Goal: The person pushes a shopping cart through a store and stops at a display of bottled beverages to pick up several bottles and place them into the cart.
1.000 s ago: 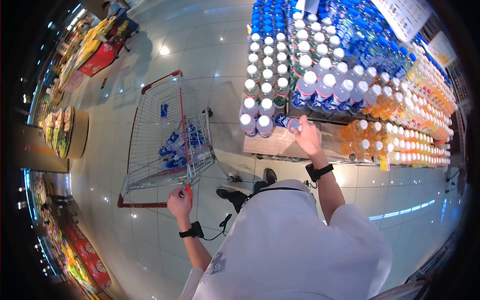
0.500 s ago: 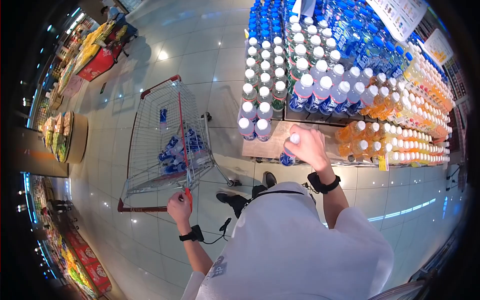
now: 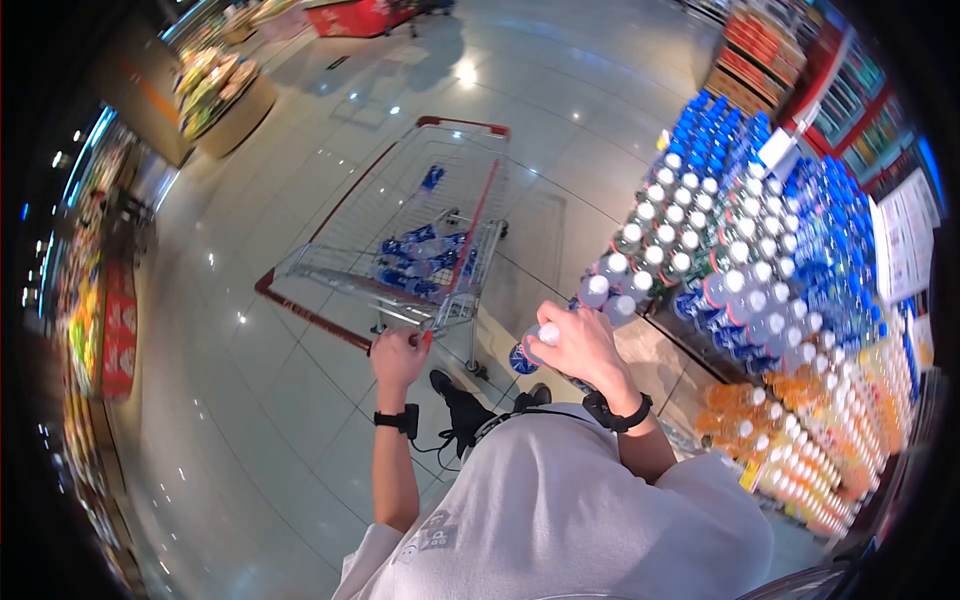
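My left hand (image 3: pixel 398 358) is closed round the right end of the red handle of a shopping cart (image 3: pixel 330 326). Several bottles with blue labels lie in the cart's wire basket, and one more blue-labelled item (image 3: pixel 432 178) lies near its far end. My right hand (image 3: pixel 578 345) grips a white-capped bottle (image 3: pixel 526 355) with a blue label by its upper part, just in front of the stacked bottles. White-capped bottles (image 3: pixel 617 264) stand close beyond that hand.
Rows of orange drink bottles (image 3: pixel 735 402) and blue-capped bottles (image 3: pixel 835 230) fill the display at right. Boxes (image 3: pixel 750 60) are stacked behind it. A round produce stand (image 3: pixel 235 115) is at upper left, red-fronted shelves (image 3: pixel 120 325) at far left.
The view has turned, so the display now sits lower and further right and the cart higher. My right hand has brought the bottle leftward, nearer the cart. My left hand remains on the handle.
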`<state>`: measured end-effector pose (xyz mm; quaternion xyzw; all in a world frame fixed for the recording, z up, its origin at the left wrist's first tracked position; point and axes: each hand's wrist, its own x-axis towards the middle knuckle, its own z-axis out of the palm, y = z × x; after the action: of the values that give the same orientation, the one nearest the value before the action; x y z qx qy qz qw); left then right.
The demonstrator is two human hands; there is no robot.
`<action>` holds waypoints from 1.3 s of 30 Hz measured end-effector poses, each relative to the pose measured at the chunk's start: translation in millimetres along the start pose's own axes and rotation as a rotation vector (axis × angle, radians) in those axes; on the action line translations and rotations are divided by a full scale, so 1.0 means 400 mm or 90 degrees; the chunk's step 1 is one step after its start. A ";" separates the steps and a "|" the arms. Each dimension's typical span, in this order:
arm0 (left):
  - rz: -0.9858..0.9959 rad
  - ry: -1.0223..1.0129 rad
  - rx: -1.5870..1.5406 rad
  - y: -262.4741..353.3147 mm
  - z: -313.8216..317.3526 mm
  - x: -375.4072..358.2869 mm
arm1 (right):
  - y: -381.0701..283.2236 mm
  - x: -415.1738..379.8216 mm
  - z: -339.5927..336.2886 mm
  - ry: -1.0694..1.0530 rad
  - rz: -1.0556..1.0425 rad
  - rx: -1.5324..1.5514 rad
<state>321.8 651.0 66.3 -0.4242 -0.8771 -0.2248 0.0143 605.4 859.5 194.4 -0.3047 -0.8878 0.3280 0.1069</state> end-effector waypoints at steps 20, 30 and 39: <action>0.006 -0.011 -0.034 0.015 -0.009 -0.001 | -0.132 0.371 0.421 0.129 -0.178 0.025; -0.013 -0.035 -0.022 0.033 -0.019 -0.001 | -0.110 0.328 0.450 0.040 -0.151 0.009; 0.001 -0.028 -0.021 0.039 -0.018 0.000 | -0.100 0.289 0.454 0.029 -0.131 0.034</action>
<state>332.5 656.6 78.7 -0.4301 -0.8731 -0.2294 -0.0118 424.3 812.5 80.8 -0.2166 -0.9026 0.3318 0.1683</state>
